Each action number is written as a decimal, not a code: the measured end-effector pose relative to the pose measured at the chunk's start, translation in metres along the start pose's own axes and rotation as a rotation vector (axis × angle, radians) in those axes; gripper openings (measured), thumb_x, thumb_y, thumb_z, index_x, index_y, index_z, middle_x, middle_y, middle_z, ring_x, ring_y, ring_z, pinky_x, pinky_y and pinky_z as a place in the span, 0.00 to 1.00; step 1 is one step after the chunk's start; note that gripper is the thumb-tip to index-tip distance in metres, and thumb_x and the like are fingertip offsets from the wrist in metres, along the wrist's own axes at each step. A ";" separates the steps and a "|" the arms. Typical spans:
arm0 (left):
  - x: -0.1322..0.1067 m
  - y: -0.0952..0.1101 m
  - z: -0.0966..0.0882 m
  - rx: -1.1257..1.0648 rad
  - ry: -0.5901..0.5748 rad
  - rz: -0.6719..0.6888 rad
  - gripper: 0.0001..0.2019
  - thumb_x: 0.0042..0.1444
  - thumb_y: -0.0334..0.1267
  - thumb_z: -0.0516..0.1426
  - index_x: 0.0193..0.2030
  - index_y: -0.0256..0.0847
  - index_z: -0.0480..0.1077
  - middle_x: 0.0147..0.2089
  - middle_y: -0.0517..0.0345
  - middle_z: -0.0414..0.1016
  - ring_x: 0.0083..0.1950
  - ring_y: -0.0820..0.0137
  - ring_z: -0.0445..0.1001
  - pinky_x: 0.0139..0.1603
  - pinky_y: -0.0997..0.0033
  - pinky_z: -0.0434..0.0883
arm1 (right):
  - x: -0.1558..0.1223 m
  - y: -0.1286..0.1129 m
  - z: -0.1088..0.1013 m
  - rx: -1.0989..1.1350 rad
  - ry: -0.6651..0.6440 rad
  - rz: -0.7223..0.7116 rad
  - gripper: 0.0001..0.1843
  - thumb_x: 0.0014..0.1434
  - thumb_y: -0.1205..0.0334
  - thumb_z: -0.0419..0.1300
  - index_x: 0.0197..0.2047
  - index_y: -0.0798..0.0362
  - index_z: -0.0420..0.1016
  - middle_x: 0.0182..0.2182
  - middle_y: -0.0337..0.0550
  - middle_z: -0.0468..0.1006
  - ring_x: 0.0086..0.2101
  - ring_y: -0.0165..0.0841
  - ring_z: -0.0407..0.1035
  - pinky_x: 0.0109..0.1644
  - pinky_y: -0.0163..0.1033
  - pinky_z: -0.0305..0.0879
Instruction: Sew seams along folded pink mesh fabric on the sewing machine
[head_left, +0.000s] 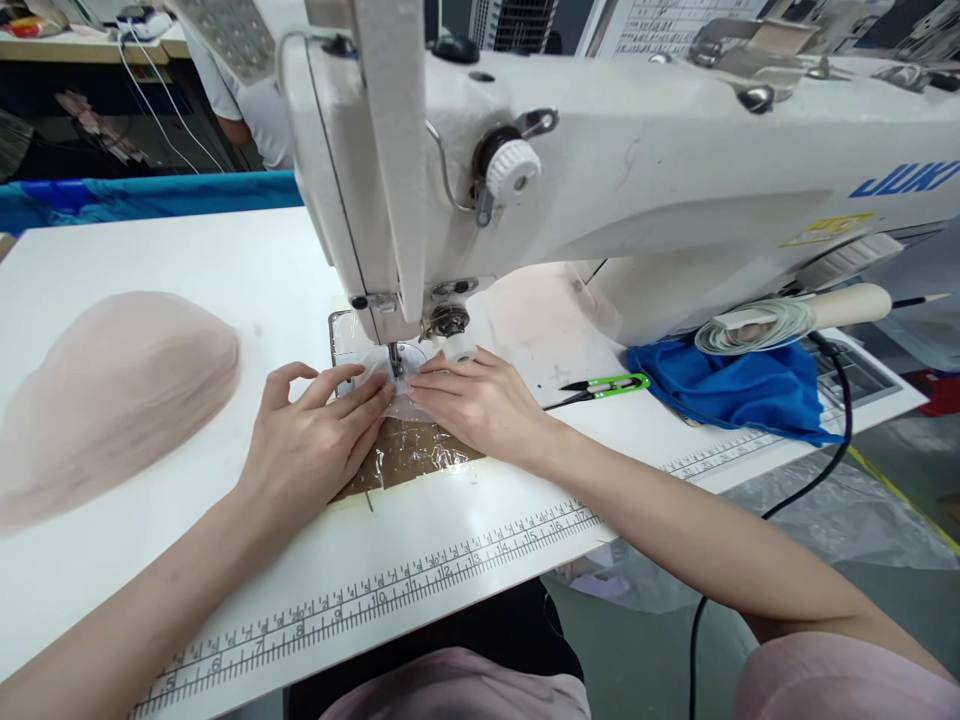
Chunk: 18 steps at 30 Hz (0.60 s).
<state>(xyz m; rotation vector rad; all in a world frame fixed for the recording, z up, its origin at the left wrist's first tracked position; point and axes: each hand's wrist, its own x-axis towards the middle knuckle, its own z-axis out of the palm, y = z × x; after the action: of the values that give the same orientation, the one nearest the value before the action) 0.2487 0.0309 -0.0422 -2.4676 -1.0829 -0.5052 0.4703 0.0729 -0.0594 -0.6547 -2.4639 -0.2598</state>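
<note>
Head view: we have both hands at the needle area of a white sewing machine (637, 160), w/ JUKI lettering on its arm. Our L hand (321, 435) lies palm down left of the presser foot (396, 362), fingertips on a sheer, pale fabric piece (405, 408); we can't tell whether its thumb pinches, as it's hidden. Our R hand (480, 398) comes in from the other side, fingers bunched close together at the same fabric — can't tell if they clamp it or just press. The fabric sits around & in front of the foot, btwn the two hands, over a brown, clear-taped panel (420, 452) set in the white table (262, 550).

Left of our L hand, well apart, a big pale-pink piece (135, 390) lies on the tabletop. Right of our R hand we see green-handled snips (619, 384), then a blue cloth (739, 390) w/ a coil of pale cord (750, 328) above it. A printed ruler (390, 590) runs along the near edge — nos. readable in part.
</note>
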 end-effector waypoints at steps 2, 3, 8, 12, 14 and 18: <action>0.000 -0.001 0.001 0.002 0.005 -0.002 0.10 0.67 0.32 0.53 0.50 0.42 0.74 0.50 0.60 0.81 0.52 0.57 0.77 0.51 0.51 0.61 | 0.001 0.000 0.000 0.003 -0.004 0.007 0.12 0.66 0.72 0.56 0.42 0.56 0.82 0.44 0.41 0.84 0.45 0.34 0.76 0.49 0.41 0.69; 0.001 -0.001 0.001 0.003 0.008 -0.005 0.10 0.67 0.32 0.53 0.50 0.42 0.74 0.50 0.60 0.81 0.52 0.58 0.77 0.51 0.51 0.61 | 0.001 0.000 0.000 0.006 -0.002 0.011 0.11 0.66 0.72 0.56 0.42 0.57 0.82 0.44 0.41 0.84 0.44 0.34 0.76 0.49 0.42 0.69; 0.001 -0.003 0.002 -0.006 -0.021 -0.022 0.11 0.67 0.32 0.53 0.51 0.43 0.73 0.52 0.59 0.80 0.54 0.57 0.77 0.51 0.50 0.62 | 0.003 0.000 0.000 0.008 -0.022 0.038 0.12 0.66 0.73 0.56 0.42 0.56 0.82 0.44 0.42 0.84 0.45 0.34 0.76 0.50 0.42 0.69; 0.002 -0.004 0.003 -0.024 -0.036 -0.043 0.12 0.67 0.33 0.52 0.52 0.46 0.74 0.53 0.60 0.80 0.55 0.57 0.77 0.51 0.48 0.63 | 0.003 0.000 0.001 -0.026 -0.057 0.058 0.13 0.66 0.72 0.55 0.41 0.53 0.82 0.44 0.40 0.84 0.44 0.34 0.75 0.49 0.42 0.68; 0.002 -0.004 0.004 -0.042 -0.036 -0.058 0.12 0.67 0.33 0.52 0.51 0.48 0.74 0.52 0.60 0.80 0.54 0.57 0.77 0.51 0.48 0.63 | 0.003 0.000 0.002 -0.048 -0.069 0.071 0.13 0.67 0.71 0.55 0.40 0.52 0.82 0.44 0.39 0.84 0.43 0.34 0.75 0.48 0.42 0.68; 0.002 -0.005 0.005 -0.068 -0.055 -0.084 0.12 0.68 0.34 0.51 0.51 0.48 0.74 0.53 0.60 0.80 0.55 0.57 0.77 0.52 0.48 0.63 | 0.003 0.000 0.004 -0.075 -0.068 0.089 0.12 0.67 0.71 0.56 0.40 0.52 0.81 0.44 0.38 0.84 0.42 0.33 0.75 0.48 0.41 0.67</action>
<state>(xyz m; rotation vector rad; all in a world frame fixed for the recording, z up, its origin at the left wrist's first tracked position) 0.2475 0.0379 -0.0446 -2.5165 -1.2149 -0.5096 0.4666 0.0752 -0.0611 -0.8155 -2.4918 -0.3012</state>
